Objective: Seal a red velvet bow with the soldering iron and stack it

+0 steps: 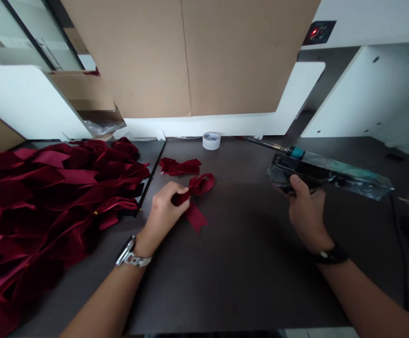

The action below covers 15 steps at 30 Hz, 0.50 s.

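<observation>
Closest, along the bottom of the frame, a bare left forearm [102, 300] with a silver wristwatch [129, 252] and a bare right forearm [369, 295] with a black wristwatch [332, 256]. Just above, left of center, the left hand [164, 213] closed in a narrow pinch on the gathered middle of a red velvet bow [197, 185], with one loop and a short tail showing past the hand, just above a dark tabletop [232, 286]. Soft, limp and light by the look of it, likely to slump and crease rather than keep its shape; the gathered middle seems the surest place to take hold, the loose tail a poor one. Right of center, the right hand [308, 211] wrapped around a black tool [301, 169] sheathed in clear plastic, with a teal collar [296, 152] and a thin metal rod [262, 143] pointing toward the upper left. Down the right side, a black cord [399, 244]. Beyond the bow, a crumpled piece of red ribbon [179, 166]. Along the left edge, a large heap of red velvet bows [49, 197]. Farther back, a roll of white tape [211, 141], then tall cardboard panels [186, 56] across the top of the frame.
</observation>
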Tool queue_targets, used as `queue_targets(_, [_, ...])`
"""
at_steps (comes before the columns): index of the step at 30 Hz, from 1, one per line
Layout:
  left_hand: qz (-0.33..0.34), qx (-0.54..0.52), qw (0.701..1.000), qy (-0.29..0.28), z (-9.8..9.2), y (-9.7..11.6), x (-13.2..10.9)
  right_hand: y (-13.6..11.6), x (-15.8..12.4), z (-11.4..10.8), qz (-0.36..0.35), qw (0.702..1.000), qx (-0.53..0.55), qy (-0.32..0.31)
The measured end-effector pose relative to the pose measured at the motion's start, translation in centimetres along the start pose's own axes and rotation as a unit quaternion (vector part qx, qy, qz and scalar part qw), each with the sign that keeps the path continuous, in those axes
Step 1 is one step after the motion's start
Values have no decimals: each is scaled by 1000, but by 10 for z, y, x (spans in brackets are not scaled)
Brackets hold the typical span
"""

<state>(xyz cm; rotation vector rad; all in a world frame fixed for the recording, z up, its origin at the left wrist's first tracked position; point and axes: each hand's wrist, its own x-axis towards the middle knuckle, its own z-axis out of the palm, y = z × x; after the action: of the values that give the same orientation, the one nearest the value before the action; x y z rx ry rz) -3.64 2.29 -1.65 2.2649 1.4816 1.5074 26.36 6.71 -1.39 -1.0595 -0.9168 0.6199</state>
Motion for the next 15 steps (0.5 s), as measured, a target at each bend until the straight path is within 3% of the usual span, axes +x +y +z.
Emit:
queue_targets(3, [112, 64, 984, -125, 2, 6, -5, 1, 6, 1, 32, 999, 41, 11])
queue_targets(8, [248, 175, 900, -314, 8, 30, -8, 4, 11, 1, 48, 998, 46, 9])
queue_targets(11, [263, 179, 876, -363, 9, 44, -7, 4, 11, 1, 48, 998, 45, 9])
queue_targets(15, [221, 188, 870, -399, 6, 56, -3, 3, 11, 1, 48, 998, 46, 0])
